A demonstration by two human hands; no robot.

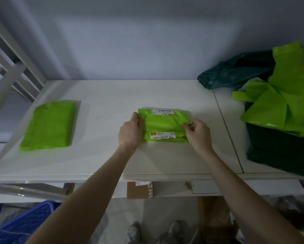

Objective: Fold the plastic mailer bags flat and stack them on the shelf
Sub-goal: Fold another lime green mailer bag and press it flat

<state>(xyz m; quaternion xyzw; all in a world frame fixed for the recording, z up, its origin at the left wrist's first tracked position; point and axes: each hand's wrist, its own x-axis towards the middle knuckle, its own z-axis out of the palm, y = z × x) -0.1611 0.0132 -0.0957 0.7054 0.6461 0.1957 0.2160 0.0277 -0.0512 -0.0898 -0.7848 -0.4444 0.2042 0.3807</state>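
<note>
Flanking the held mailer (162, 125): folded stack (49, 125) left, loose bags (278, 103) right.

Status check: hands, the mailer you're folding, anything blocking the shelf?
Left hand and right hand both pinch the green mailer, folded, labels up. Folded stack lies apart, left. Unfolded pile right. Shelf between unobstructed.

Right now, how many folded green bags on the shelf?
2: one bag lying alone at the left, one bag mid-shelf held by both hands. The unfolded pile at right may hide more.
</note>
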